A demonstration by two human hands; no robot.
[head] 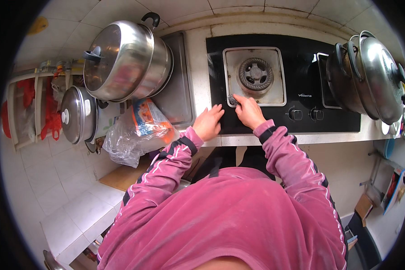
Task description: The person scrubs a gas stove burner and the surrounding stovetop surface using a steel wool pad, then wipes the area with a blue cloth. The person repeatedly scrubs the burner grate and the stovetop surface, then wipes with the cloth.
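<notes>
My right hand [249, 110] grips a grey steel-wool scrubber [233, 99], pressed to the front left corner of the square metal drip tray [232, 69]. That tray surrounds a round gas burner [255, 75] on a black glass gas hob [298, 60]; no pot support stands over this burner. My left hand [208, 123] rests, fingers apart and holding nothing, at the hob's front left edge, partly over the pale counter. Two control knobs [295, 114] sit to the right of my right hand. My fingers cover part of the scrubber.
A large lidded steel pot [128, 64] stands on a grey metal tray [182, 81] at left. A clear plastic bag [128, 145] with an orange-and-blue packet [150, 118] hangs over the counter edge. Lidded pots [374, 77] stand on the hob's right side. A smaller lidded pot [77, 114] is far left.
</notes>
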